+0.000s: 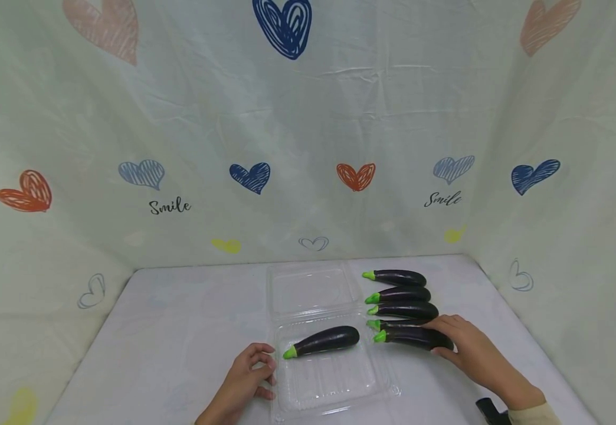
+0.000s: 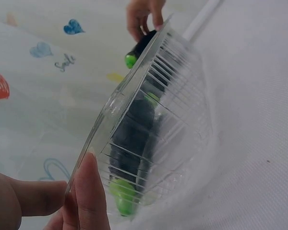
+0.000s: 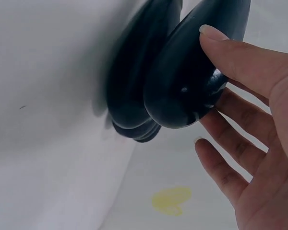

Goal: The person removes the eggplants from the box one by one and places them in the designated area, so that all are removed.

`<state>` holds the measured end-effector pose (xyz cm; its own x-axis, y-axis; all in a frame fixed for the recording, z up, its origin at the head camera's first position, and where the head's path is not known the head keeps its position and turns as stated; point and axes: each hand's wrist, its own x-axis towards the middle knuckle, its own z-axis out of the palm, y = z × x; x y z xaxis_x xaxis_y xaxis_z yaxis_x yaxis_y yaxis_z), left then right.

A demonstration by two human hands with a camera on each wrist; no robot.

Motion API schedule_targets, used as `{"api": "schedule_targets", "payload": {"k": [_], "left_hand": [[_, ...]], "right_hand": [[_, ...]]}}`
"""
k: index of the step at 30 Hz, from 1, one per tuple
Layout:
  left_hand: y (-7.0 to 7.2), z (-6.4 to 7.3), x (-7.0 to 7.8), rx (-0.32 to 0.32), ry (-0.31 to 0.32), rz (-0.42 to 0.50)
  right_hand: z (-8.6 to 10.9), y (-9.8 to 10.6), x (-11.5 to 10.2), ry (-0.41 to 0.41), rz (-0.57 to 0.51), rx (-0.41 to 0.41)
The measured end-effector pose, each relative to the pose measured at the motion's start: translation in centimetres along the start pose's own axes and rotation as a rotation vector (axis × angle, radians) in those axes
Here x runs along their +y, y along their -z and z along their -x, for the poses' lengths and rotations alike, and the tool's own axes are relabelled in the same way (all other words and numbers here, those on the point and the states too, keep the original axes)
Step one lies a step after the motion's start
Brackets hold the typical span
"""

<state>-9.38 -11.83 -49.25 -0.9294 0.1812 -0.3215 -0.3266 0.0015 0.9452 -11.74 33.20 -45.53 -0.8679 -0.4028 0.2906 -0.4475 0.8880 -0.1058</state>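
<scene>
My left hand (image 1: 248,378) pinches the left rim of a clear plastic clamshell box (image 1: 329,383) between thumb and fingers, as the left wrist view shows up close. Inside the box lies one dark eggplant (image 1: 327,341), its green stem end pointing left. Over on the right, my right hand (image 1: 469,348) holds the rounded end of the nearest eggplant (image 1: 414,337) in the row. The right wrist view has the thumb on one side of this eggplant (image 3: 192,81) and fingers on the other. Another eggplant (image 1: 395,323) lies close behind it, partly hidden.
The box's lid (image 1: 313,286) lies folded back behind its base. More eggplants (image 1: 400,294) lie in a row to the right of the lid, stems leftward. A white cloth covers the table (image 1: 180,342); a heart-printed curtain (image 1: 308,130) surrounds its back and sides.
</scene>
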Motion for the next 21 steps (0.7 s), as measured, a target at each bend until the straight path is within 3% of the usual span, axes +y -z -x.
{"api": "schedule_targets", "payload": {"k": [21], "left_hand": [[-0.10, -0.05, 0.07, 0.006, 0.008, -0.009]], "right_hand": [[0.53, -1.08, 0.65, -0.083, -0.038, -0.063]]}}
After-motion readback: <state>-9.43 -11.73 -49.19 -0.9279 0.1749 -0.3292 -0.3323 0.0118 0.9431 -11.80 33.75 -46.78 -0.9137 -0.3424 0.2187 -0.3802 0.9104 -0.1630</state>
